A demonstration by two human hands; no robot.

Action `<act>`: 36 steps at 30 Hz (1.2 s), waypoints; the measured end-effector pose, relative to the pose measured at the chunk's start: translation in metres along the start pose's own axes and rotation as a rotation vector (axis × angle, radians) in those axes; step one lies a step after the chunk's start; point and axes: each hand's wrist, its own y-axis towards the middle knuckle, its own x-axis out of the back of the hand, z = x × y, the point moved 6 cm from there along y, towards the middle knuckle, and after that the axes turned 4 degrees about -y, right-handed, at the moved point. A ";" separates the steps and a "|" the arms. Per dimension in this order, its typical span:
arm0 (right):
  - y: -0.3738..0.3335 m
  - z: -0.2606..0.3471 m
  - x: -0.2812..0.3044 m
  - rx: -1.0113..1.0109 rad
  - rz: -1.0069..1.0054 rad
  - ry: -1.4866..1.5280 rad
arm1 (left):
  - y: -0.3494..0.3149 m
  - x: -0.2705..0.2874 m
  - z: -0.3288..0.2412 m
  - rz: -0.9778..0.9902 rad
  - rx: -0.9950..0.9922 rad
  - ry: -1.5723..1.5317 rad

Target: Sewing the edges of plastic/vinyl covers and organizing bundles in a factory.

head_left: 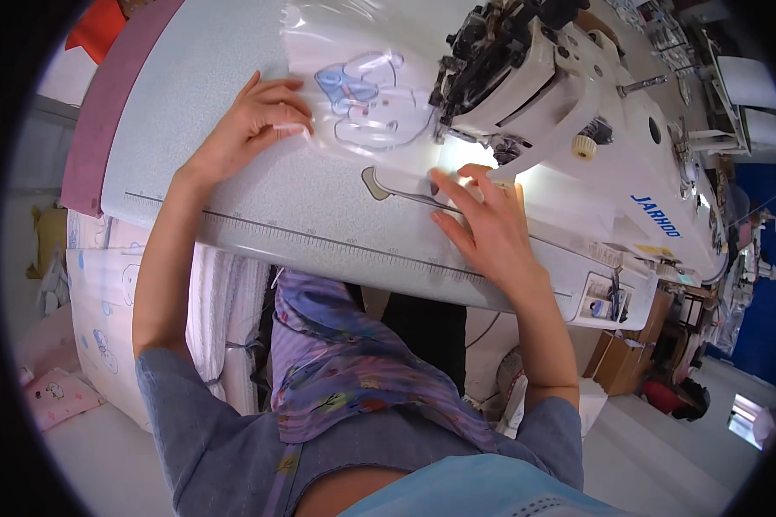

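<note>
Left hand [263, 119] pinches the printed sheet [379, 108], right hand [491, 226] perhaps touching it.

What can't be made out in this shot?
All in the head view:
Whether the needle is down: blocked by the sewing machine and lamp glare.
Far end of the glossy cartoon-printed sheet: cut off by the top edge.
What lies beneath the right hand: covered by it.
Sheet edge in the left hand: partly hidden by its fingers.
Ruler scale figures: too small.
</note>
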 end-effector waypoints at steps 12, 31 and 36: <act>0.002 -0.028 -0.025 -0.202 0.076 -0.037 | 0.094 -0.009 -0.057 0.110 -0.155 -0.012; 0.007 -0.057 -0.018 -0.092 -0.042 -0.196 | 0.030 -0.071 -0.112 -0.088 -0.154 0.679; 0.015 -0.078 -0.024 -0.102 0.085 -0.040 | 0.052 -0.089 -0.117 0.237 -0.025 0.405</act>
